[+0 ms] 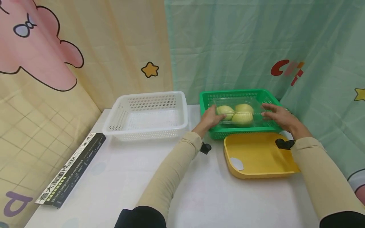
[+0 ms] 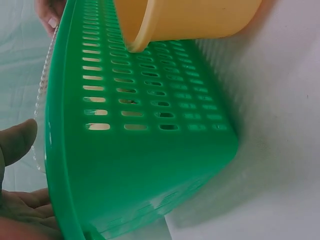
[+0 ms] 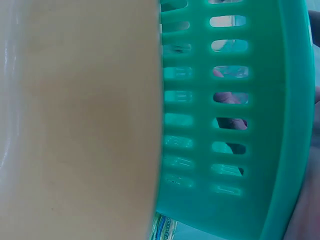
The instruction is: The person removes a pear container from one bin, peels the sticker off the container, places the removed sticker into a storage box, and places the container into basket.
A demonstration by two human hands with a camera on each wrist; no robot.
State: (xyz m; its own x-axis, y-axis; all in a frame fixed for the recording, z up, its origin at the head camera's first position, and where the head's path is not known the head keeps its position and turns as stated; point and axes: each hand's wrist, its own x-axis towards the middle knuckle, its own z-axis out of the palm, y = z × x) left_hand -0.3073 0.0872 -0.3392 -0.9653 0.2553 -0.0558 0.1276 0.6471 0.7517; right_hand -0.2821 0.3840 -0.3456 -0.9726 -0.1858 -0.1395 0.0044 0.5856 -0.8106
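A clear plastic box (image 1: 257, 118) with pale yellow, round fruit-like pieces (image 1: 242, 114) inside sits at the green basket (image 1: 238, 134) in the head view. Its clear edge shows above the basket's rim in the left wrist view. My left hand (image 1: 210, 118) holds the box's left end, thumb at the front and fingers partly hidden. At the right end my right hand (image 1: 282, 119) grips the box's edge between thumb and fingers. The right wrist view shows fingers (image 3: 230, 97) through the basket's slots, and much of that hand is hidden.
In front of the green basket stands a yellow tray (image 1: 262, 158) with a whitish patch (image 1: 237, 164) in it. A white perforated basket (image 1: 145, 134) is left of centre. A long dark pasta box (image 1: 74, 167) lies along the left table edge. Printed curtains (image 1: 242, 47) hang behind.
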